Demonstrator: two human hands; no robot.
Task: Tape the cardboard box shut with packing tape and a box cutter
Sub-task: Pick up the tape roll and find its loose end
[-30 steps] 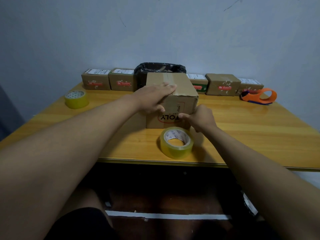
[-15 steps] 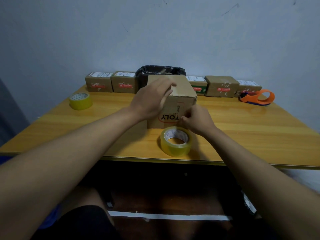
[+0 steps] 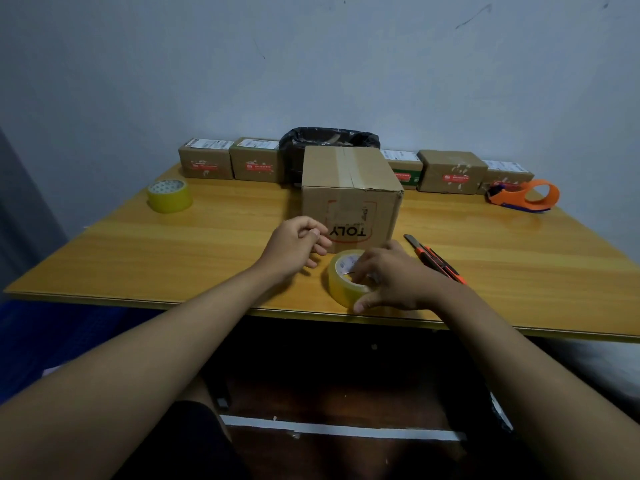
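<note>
The right hand (image 3: 391, 280) lies over the tape roll (image 3: 341, 284), which sits flat on the counter (image 3: 173, 258) just in front of the box (image 3: 349, 195), its open core facing up. The fingers (image 3: 360, 271) curl over the roll's top and inner rim while the thumb presses its near wall, so the roll is pinched between them. The left hand (image 3: 296, 247) hovers just to the roll's left, its fingers loosely curled toward the thumb and closed on nothing that I can see. The right hand is plainly the one on the roll; the left is close enough to pick at the tape's loose end, which seems the likely next step. The cutter (image 3: 434, 259) lies to the right of the roll, its long axis running from the box's near corner toward the counter edge, blade end nearer the box. The box is plain brown cardboard, flaps down, with a strip of tape along the top seam. The roll is glossy, translucent yellow film, slippery-looking; the counter is smooth pale wood.
</note>
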